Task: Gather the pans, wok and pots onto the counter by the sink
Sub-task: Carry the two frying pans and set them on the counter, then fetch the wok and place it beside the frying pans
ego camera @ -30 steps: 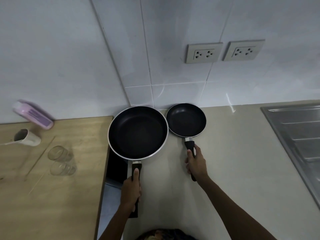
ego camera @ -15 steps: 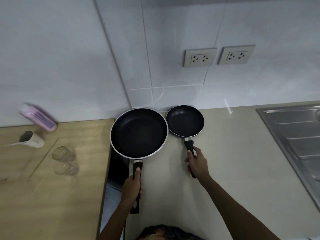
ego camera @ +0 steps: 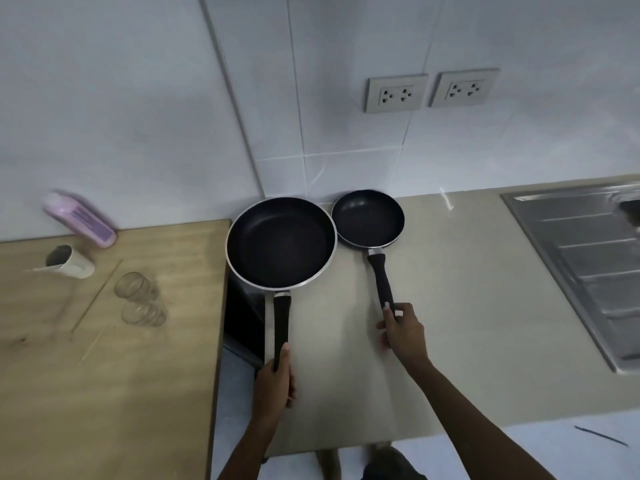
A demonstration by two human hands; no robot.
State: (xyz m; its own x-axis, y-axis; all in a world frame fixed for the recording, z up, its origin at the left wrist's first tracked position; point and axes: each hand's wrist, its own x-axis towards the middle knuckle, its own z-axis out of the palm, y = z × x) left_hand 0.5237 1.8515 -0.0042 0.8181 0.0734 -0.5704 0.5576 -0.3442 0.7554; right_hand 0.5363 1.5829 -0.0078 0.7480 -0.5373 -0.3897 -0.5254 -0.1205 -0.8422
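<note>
Two black frying pans are sitting side by side on a beige worktop beside one steel sink.

The left hand is gripping the large pan's handle end; the right hand is pinching the small pan's handle tip. Two glasses are standing on a wooden table.

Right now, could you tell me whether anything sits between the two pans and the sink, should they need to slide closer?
Nothing visible does. The beige counter is bare between the small pan and the sink. The large pan sits left of it, rims nearly touching; its left edge overhangs the gap beside the wooden table.
</note>
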